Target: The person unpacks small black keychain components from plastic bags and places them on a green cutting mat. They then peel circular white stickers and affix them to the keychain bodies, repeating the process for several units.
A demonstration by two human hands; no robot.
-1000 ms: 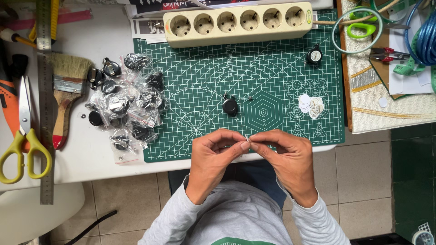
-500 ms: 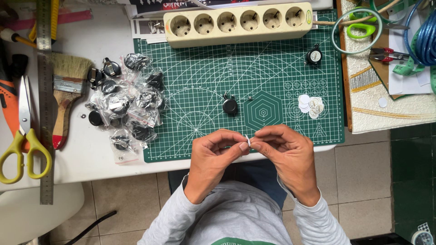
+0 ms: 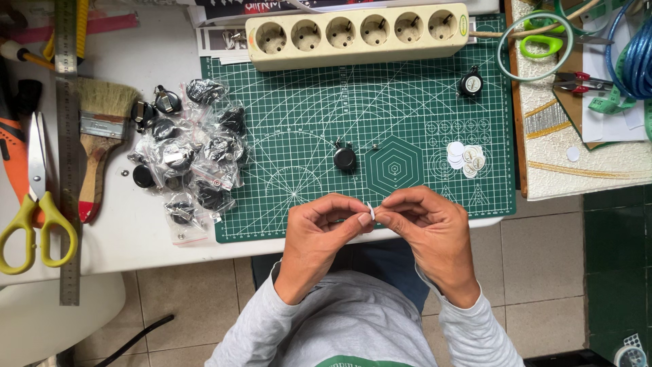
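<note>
Pinched between both grips: a small white disc (image 3: 371,211), edge-on to the camera, held at the near edge of the green cutting mat (image 3: 407,102). Left hand (image 3: 319,234) closed on it with thumb and forefinger; right hand (image 3: 428,231) closed on the same piece from the other side, fingertips meeting. Other fingers curled in, out of the way. Both hands raised just above the surface, close to the chest, probably for a clear look at so small a part.

Farther out on the mat: a black round knob-like part (image 3: 345,158) left of the printed hexagon, a little heap of white discs (image 3: 466,158) to the right of it, within easy reach of the right hand. Another black round part (image 3: 470,83) far right, near the beige power strip (image 3: 356,35) lying along the far edge.

Left, off the mat and half on it: pile of small clear bags with black parts (image 3: 193,160). Beyond, a paintbrush (image 3: 102,129), steel ruler (image 3: 66,149), yellow-handled scissors (image 3: 30,204), parked aside on the white surface (image 3: 136,238).
</note>
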